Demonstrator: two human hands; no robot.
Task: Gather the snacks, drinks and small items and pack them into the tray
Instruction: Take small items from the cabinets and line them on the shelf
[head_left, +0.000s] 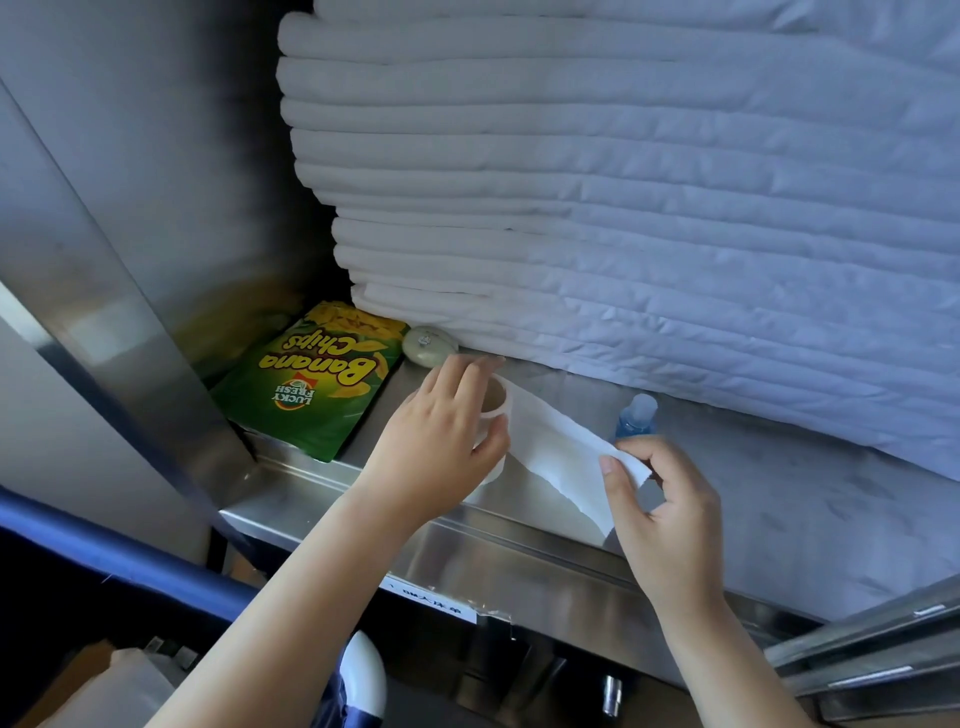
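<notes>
1. The right hand (670, 499) is nearest. Its fingers (613, 475) pinch the loose end of a long white paper strip (561, 447). I think this keeps the strip from flopping down.
2. The left hand (436, 426) grips a small, almost used-up white paper roll with a brown card tube (493, 402). Its fingers curl over the top and the thumb goes under. I think the tight hold is for winding the strip back on.
3. Both hands hold the roll over the front of a shiny steel shelf (467, 545).
4. A little blue bottle with a clear cap (636, 418) stands upright just behind the right hand, easy to grab next.
5. A green bag of banana chips (311, 384) lies flat at the left end of the shelf.
6. A small, round, pale green thing (430, 345) sits beside the bag. I cannot tell what it is.
7. A tall pile of folded white sheets (623, 208) fills the back, so the small things sit squeezed at the front.
8. I see no tray here.
</notes>
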